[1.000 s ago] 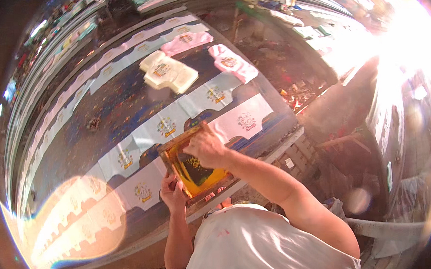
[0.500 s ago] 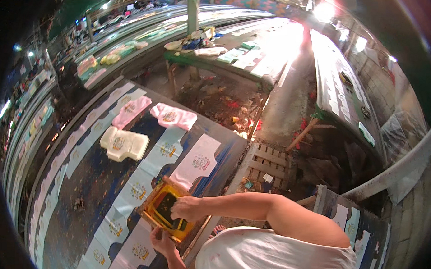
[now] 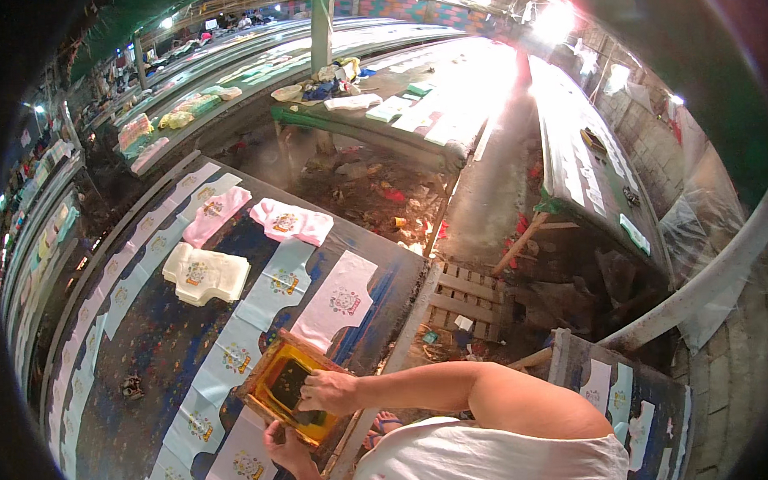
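A wooden-framed printing screen point(image 3: 264, 363) with yellow mesh and dark middle lies over the row of garment pieces along the near table's right side. My left hand point(image 3: 281, 445) grips its lower left edge, fingers closed. My right hand point(image 3: 330, 392) is curled inside the frame over the mesh, closed; what it holds, if anything, is hidden. A pink piece with a printed design point(image 3: 327, 314) lies just beyond the screen; pale blue printed pieces point(image 3: 259, 291) run alongside. A cream stack of cut pieces point(image 3: 206, 272) and two pink piles point(image 3: 216, 216) sit farther up the table.
Long tables point(image 3: 395, 79) with garment pieces stretch away behind and to the right, beside a narrow aisle point(image 3: 484, 194). Wooden slats point(image 3: 462, 292) and scraps lie right of my table. A pale curved pipe point(image 3: 682, 306) and another table point(image 3: 578, 356) are at my right; a post point(image 3: 321, 31) stands behind.
The camera view has lifted and swung, showing more aisle and far tables. My right hand has moved from the screen's upper part down toward its middle. My left hand stays on the frame.
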`<state>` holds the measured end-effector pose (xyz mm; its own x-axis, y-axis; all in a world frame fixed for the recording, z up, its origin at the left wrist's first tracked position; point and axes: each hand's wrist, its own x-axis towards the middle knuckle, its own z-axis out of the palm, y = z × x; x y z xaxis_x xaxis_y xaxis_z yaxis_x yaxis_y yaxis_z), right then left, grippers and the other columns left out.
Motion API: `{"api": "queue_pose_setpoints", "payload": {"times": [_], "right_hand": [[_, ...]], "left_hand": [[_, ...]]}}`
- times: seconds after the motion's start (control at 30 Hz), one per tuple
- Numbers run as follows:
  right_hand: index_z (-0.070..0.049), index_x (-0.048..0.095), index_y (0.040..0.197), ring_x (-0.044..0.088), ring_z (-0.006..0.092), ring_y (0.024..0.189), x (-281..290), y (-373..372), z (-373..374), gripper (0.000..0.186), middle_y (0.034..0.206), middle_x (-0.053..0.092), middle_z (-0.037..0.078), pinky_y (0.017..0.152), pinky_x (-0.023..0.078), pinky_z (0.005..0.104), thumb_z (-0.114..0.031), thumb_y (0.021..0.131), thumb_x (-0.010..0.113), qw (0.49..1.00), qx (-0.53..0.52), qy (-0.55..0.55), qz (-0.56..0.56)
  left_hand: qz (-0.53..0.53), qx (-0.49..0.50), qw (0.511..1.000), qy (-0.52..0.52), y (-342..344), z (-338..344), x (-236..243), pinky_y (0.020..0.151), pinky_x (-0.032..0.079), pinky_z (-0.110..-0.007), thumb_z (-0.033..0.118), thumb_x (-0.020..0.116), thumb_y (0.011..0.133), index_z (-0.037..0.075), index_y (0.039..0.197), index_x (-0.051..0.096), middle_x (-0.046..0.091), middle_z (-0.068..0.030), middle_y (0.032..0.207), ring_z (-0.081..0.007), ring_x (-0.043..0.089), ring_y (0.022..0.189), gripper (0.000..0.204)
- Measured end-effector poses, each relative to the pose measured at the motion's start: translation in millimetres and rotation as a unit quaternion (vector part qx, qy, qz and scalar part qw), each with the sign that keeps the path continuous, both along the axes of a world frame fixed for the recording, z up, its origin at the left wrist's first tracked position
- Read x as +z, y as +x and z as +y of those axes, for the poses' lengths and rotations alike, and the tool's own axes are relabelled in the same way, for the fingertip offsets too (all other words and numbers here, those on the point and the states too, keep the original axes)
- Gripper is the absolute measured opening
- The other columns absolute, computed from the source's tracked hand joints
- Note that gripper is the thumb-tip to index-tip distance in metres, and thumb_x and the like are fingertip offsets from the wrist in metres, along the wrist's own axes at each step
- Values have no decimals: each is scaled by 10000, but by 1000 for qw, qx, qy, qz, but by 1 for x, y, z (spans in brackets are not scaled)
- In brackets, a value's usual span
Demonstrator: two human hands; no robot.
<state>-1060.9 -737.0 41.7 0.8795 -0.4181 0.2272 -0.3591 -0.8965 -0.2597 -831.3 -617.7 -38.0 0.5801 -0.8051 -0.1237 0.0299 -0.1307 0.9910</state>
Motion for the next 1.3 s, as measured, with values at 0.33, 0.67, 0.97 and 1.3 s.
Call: {"api": "queue_pose_setpoints", "payload": {"times": [0.33, 0.67, 0.97, 1.3], "right_hand": [[-183, 749, 1470, 632, 308, 1286, 19, -32, 56, 598, 1323, 685, 88, 1132, 519, 481, -179, 879, 843, 995, -23, 81, 45], [-121, 829, 1360, 628, 355, 1422, 30, -49, 64, 492, 1430, 733, 124, 1233, 474, 534, -196, 882, 917, 978, -107, 144, -108], [-76, 791, 1366, 651, 389, 1409, 15, -77, 59, 380, 1470, 714, 153, 1206, 537, 505, -141, 995, 843, 891, -300, 273, -204], [-84, 784, 1396, 630, 371, 1451, 6, -124, 35, 420, 1507, 712, 152, 1232, 522, 493, -118, 982, 850, 889, -233, 326, -223]], "left_hand": [[-101, -11, 995, 3, -14, 6, 34, 959, 599, -393, -89, 714, 996, -38, 1330, 706, 711, -155, 1291, -241, 726, 1135, 338], [-143, -47, 987, -53, -13, 15, 8, 1054, 562, -475, 66, 795, 999, -6, 1404, 716, 683, -191, 1382, -334, 687, 1203, 419], [-272, 2, 962, -28, -30, 17, 14, 1250, 458, -550, -13, 801, 834, 48, 1272, 756, 643, -275, 1501, -475, 578, 1480, 444], [-262, 41, 961, -79, -74, -1, 46, 1174, 539, -467, -107, 724, 828, 66, 1070, 749, 590, -261, 1598, -408, 610, 1462, 299]]}}
